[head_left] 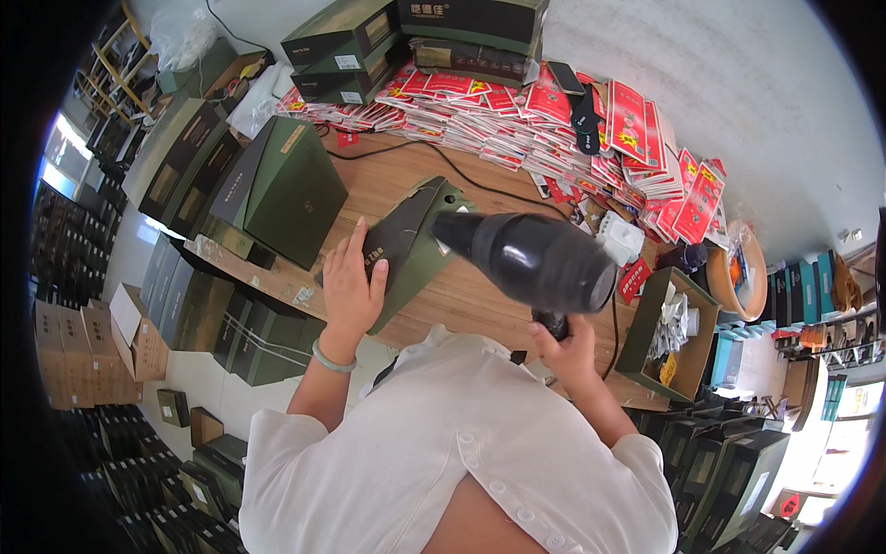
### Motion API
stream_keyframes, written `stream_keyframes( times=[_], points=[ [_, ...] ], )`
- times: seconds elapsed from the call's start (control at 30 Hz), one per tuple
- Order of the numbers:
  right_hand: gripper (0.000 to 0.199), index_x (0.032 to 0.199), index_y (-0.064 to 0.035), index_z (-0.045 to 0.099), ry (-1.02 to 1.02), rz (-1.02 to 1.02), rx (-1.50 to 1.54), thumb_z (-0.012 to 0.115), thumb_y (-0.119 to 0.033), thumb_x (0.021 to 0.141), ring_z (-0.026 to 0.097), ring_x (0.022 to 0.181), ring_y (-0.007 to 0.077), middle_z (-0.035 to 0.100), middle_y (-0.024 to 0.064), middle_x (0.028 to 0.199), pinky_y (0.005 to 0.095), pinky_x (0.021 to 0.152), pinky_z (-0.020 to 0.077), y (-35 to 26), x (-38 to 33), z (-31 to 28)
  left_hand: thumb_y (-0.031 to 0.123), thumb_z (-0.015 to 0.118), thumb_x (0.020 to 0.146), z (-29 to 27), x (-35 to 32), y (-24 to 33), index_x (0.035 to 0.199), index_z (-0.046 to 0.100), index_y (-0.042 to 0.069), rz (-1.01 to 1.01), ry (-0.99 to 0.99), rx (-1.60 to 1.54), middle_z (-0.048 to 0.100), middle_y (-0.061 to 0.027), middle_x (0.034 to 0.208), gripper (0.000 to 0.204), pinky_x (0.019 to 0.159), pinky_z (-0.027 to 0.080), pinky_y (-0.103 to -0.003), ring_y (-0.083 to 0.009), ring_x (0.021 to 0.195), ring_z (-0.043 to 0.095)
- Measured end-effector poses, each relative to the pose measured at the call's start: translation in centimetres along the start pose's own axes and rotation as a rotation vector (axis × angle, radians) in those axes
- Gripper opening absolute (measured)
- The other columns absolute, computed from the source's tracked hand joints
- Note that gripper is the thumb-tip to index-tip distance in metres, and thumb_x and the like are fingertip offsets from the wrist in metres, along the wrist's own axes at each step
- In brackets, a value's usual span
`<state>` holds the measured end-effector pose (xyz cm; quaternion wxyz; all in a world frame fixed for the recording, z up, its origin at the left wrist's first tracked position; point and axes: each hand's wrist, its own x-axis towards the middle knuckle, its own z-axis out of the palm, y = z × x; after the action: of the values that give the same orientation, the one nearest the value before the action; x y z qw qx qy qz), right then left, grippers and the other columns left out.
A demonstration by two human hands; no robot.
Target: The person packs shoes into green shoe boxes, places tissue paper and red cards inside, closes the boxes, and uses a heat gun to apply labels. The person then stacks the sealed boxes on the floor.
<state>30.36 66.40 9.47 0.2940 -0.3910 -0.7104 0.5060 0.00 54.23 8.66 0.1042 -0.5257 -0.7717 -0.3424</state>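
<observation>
Head view: wooden table (480, 295), near edge.
Left hand (351, 286): flat, fingers spread, pressing the dark flat carton (406, 245).
Right hand (565, 351): closed around the black hair dryer (535, 258) handle.
Relation: nozzle points left at the carton, whose long axis runs away from the near edge.

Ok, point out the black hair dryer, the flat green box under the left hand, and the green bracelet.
black hair dryer (535, 260), head view, on its barrel.
flat green box (420, 242), head view, on its dark top panel.
green bracelet (330, 361), head view, on the band at the wrist.

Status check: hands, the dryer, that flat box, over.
Right hand gripping black hair dryer, nozzle toward flat green box. Left hand pressing the box on wooden table. Nothing between.
</observation>
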Motion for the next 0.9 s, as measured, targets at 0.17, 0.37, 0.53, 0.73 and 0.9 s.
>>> stream_keyframes(
  times=[0.17, 0.37, 0.53, 0.73, 0.9],
  points=[
    [0.038, 0.108, 0.003, 0.061, 0.006, -0.091, -0.018, 0.077, -0.02, 0.082, 0.059, 0.066, 0.0103, 0.061, 0.0015, 0.072, 0.0244, 0.058, 0.0479, -1.7, 0.0, 0.6, 0.034, 0.048, 0.096, -0.1, -0.1, 0.4, 0.141, 0.04, -0.002, -0.043, -0.03, -0.001, 0.056, -0.023, 0.118, 0.058, 0.096, 0.038, -0.046, -0.0398, 0.103, 0.052],
    [0.035, 0.104, 0.0036, 0.061, -0.007, -0.072, 0.039, 0.076, -0.02, 0.083, 0.058, 0.063, 0.0095, 0.063, 0.0036, 0.079, 0.025, 0.055, 0.048, -1.1, -0.8, 0.1, 0.033, 0.048, 0.096, -0.1, 0.0, 0.1, 0.142, 0.039, -0.001, -0.025, -0.012, 0.001, 0.055, -0.023, 0.119, 0.058, 0.096, 0.038, -0.046, -0.0404, 0.103, 0.052],
    [0.038, 0.106, 0.0034, 0.06, -0.016, -0.014, 0.054, 0.075, -0.023, 0.083, 0.057, 0.06, 0.0088, 0.062, 0.0037, 0.079, 0.025, 0.051, 0.0475, -0.2, -1.6, -0.6, 0.032, 0.048, 0.096, -0.1, 0.2, -0.2, 0.142, 0.038, -0.001, -0.046, -0.028, -0.009, 0.056, -0.0227, 0.119, 0.058, 0.096, 0.038, -0.047, -0.0403, 0.104, 0.052],
    [0.042, 0.109, 0.0035, 0.059, 0.038, -0.167, -0.046, 0.075, -0.026, 0.084, 0.056, 0.059, 0.0086, 0.061, 0.0034, 0.078, 0.0243, 0.05, 0.0467, 1.2, -1.4, -0.6, 0.03, 0.049, 0.096, -0.3, 0.7, -0.3, 0.142, 0.038, -0.002, -0.024, -0.024, -0.001, 0.056, -0.02, 0.126, 0.057, 0.099, 0.038, -0.047, -0.0386, 0.109, 0.053],
    [0.047, 0.113, 0.0038, 0.058, 0.014, -0.01, 0.007, 0.077, -0.027, 0.083, 0.055, 0.06, 0.0075, 0.059, 0.0028, 0.076, 0.0235, 0.049, 0.0463, 1.7, -1.4, -0.5, 0.03, 0.047, 0.096, -0.2, 0.8, -0.5, 0.142, 0.038, -0.002, -0.018, -0.03, -0.001, 0.055, -0.0195, 0.128, 0.057, 0.099, 0.038, -0.047, -0.0381, 0.11, 0.053]
  ],
)
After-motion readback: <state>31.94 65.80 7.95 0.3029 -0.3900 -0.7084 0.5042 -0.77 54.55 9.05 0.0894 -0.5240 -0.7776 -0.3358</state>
